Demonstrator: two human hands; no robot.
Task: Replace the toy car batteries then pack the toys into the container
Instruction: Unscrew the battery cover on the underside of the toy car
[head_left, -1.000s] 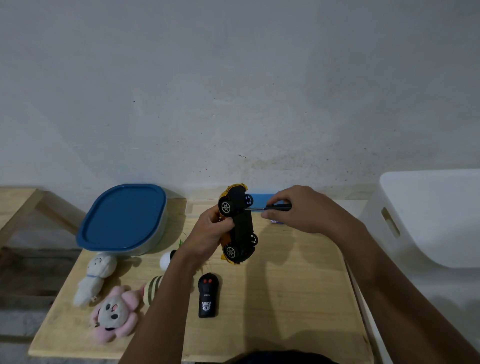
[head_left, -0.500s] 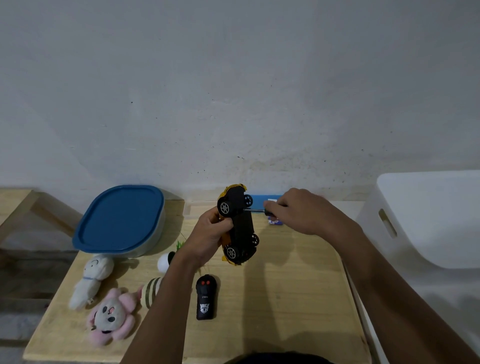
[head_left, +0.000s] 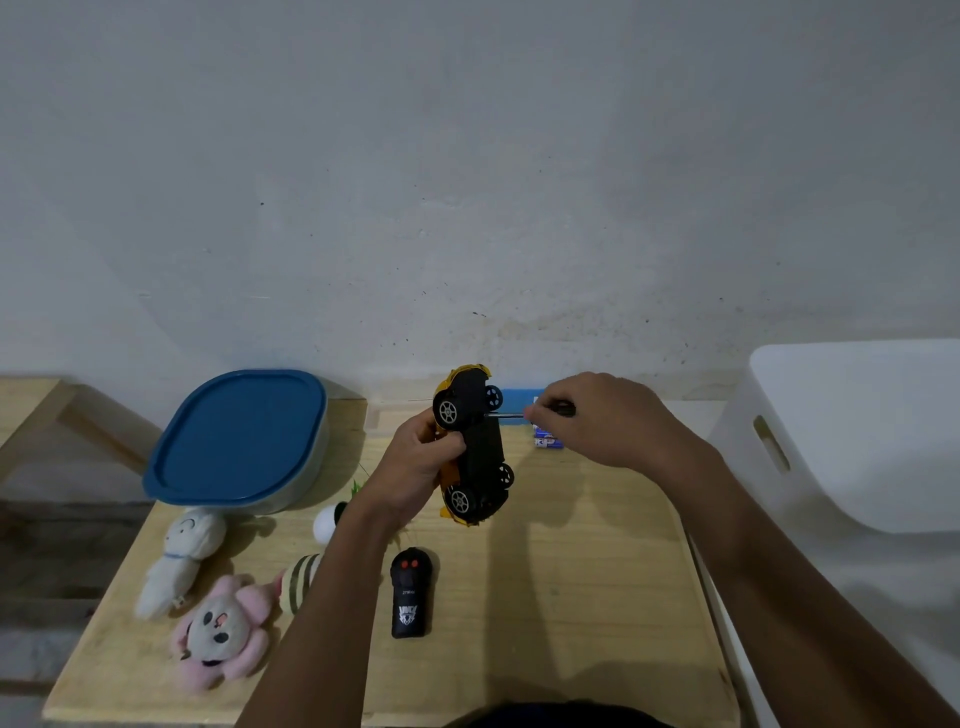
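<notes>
My left hand (head_left: 415, 470) grips a yellow toy car (head_left: 475, 447) held above the wooden table (head_left: 571, 597), turned on its side so its black underside faces right. My right hand (head_left: 597, 421) pinches a small screwdriver (head_left: 511, 414) whose thin shaft points left and meets the car's underside near the upper wheels. A container with a blue lid (head_left: 241, 439) stands shut at the back left. A pack of batteries (head_left: 548, 439) lies behind the car, partly hidden by my right hand.
A black remote control (head_left: 411, 592) lies in front of the car. A white plush (head_left: 179, 558), a pink plush (head_left: 221, 631), a striped toy (head_left: 301, 577) and a white ball toy (head_left: 327, 522) lie at the left. A white bin (head_left: 852, 431) stands right of the table.
My hands, the car and the screwdriver have stayed nearly in place; my right hand's fingers shifted slightly on the screwdriver handle.
</notes>
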